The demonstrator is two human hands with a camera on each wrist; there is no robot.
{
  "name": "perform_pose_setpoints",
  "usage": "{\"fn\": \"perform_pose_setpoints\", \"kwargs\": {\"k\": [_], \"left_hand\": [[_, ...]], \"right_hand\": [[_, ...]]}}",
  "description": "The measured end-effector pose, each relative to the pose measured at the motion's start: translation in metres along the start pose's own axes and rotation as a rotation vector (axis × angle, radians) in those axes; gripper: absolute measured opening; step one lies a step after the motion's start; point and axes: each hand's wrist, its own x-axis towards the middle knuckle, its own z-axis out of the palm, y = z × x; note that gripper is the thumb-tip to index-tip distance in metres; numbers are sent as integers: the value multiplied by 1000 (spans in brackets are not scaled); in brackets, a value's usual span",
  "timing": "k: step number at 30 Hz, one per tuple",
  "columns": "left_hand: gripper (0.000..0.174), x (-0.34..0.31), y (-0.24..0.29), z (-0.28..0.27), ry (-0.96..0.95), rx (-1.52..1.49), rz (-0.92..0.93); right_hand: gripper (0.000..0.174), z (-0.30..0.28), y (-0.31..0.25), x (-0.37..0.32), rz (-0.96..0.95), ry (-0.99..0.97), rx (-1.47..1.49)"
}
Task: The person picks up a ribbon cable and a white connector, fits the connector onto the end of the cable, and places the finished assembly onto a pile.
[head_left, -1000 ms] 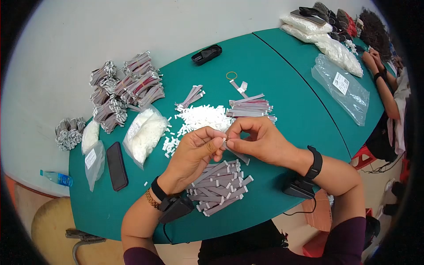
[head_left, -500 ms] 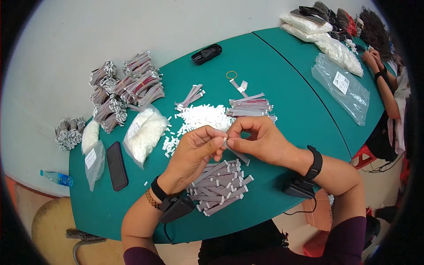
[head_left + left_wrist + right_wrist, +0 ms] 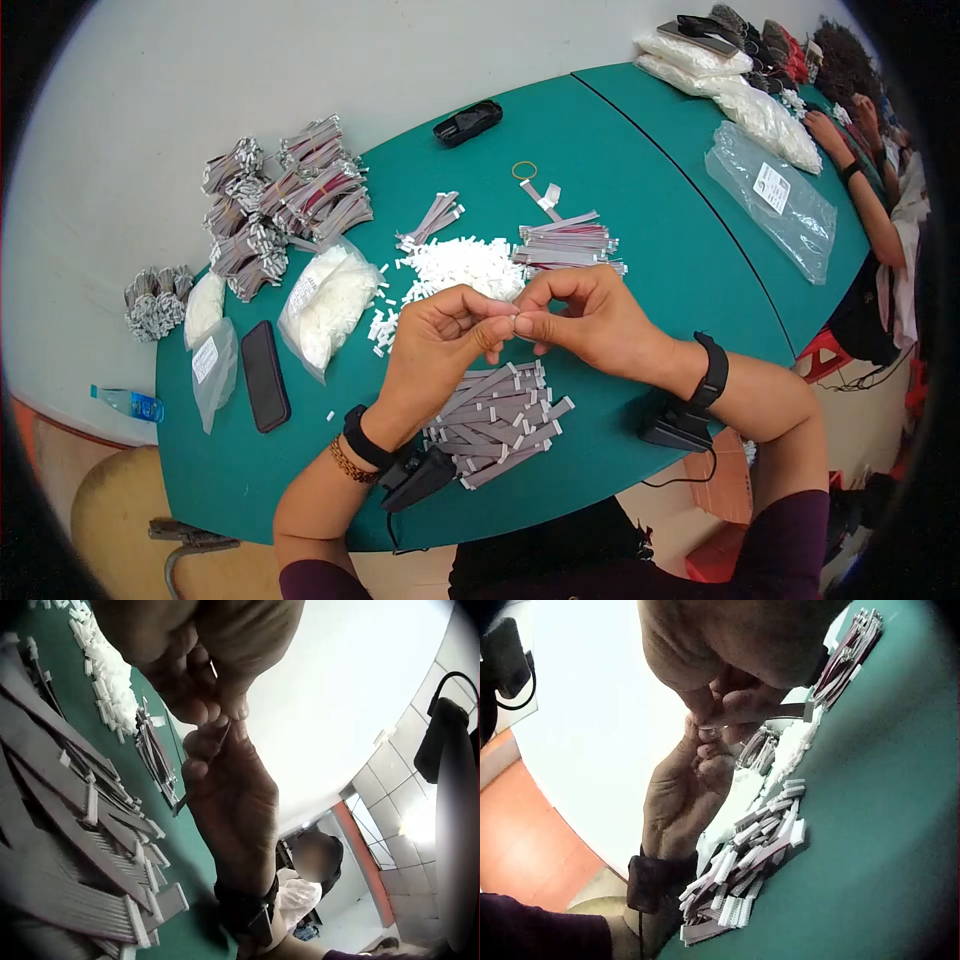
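Both hands meet fingertip to fingertip over the table in the head view. My right hand (image 3: pixel 590 318) pinches a flat grey ribbon cable (image 3: pixel 784 711), whose loose end sticks out past the fingers in the right wrist view. My left hand (image 3: pixel 440 335) holds thumb and forefinger together at the cable's other end, on a small white connector mostly hidden by the fingertips. Below the hands lies a loose pile of ribbon cables (image 3: pixel 495 425) with white end connectors. Just behind them is a heap of small white connector pieces (image 3: pixel 465 265).
A stack of reddish-grey cables (image 3: pixel 565 243) and a smaller bunch (image 3: pixel 432 218) flank the heap. To the left are a phone (image 3: pixel 265 377), a bag of white pieces (image 3: pixel 330 305) and bundled cables (image 3: pixel 315 190). An empty plastic bag (image 3: pixel 775 205) lies right; another person's arm (image 3: pixel 870 205) is beyond.
My left hand and wrist have turned slightly and shifted right, closing up to the right fingertips. The cable's dangling end has gone from sight in the head view. The other person's hands have moved.
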Motion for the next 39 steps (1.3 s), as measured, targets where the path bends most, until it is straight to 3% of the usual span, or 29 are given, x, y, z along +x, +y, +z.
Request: {"fn": "perform_pose_setpoints", "kwargs": {"k": [8,11,23,29,39], "left_hand": [[11,1,-1,1,-9,-196,-38],[14,3,0,-5,-23,-209,-41],[12,1,-4,-3,-31,-163,-75],[16,4,-2,-4,4,-218,-101],[15,5,0,-1,0,-21,-20]], "right_hand": [[14,0,-1,1,-29,17,18],[14,0,-6,1,42,-2,21],[12,3,0,-2,-50,-16,-21],[15,1,-6,1,34,23,42],[16,0,-5,1,76,-13,20]]}}
